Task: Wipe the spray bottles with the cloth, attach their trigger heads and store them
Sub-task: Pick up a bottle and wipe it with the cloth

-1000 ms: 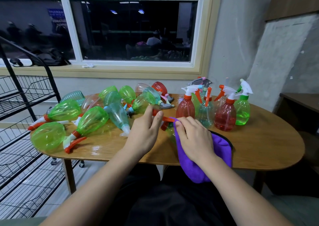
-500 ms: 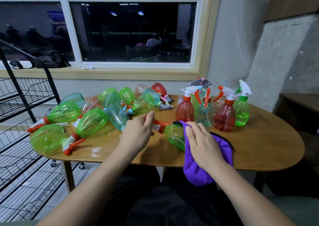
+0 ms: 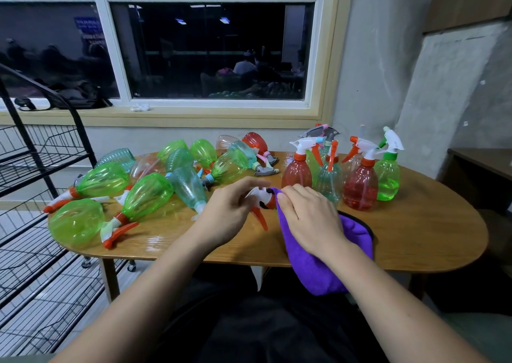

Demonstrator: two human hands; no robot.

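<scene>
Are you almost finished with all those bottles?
Not nearly. Several upright bottles on the right look finished, with their heads on. One is in hand: the left hand holds its trigger head while the right hand holds the cloth round it. A big pile of lying bottles on the left is not yet wiped, and none shows on the rack.

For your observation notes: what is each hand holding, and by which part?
The left hand grips the white-and-orange plastic trigger head; the right hand clasps the purple cloth wrapped over the hidden bottle body.
</scene>
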